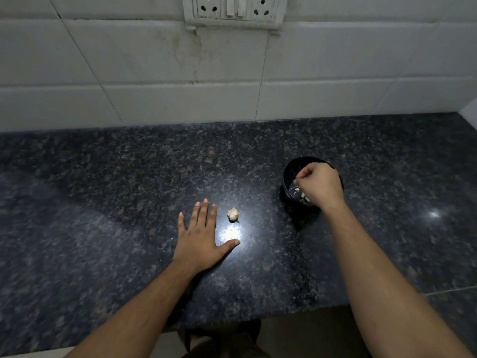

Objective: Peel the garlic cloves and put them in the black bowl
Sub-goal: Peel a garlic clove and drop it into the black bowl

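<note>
Over the black bowl (290, 174), your right hand (320, 186) hangs with fingers curled down toward the rim; whether it pinches a clove can't be told, the fingertips are too small and blurred. Bowl is round, glossy, dark-walled, mostly hidden under that hand. Inside it, just below your knuckles, a few pale smooth peeled cloves (303, 195) show against the black wall.

Your left hand (200, 241) lies flat on the countertop (103, 202), fingers straight and spread, thumb out to the side, holding nothing. Just beside its fingertips, on the bowl side and not touching: a garlic bulb remnant (233, 214), small, lumpy, cream-coloured, papery skin. It sits between your two hands, well apart from the bowl.

Countertop is polished speckled dark granite with a bright glare patch right by your left thumb. Behind it, white glazed wall tiles (154, 73), stained, and a white socket plate (232, 9).
</note>
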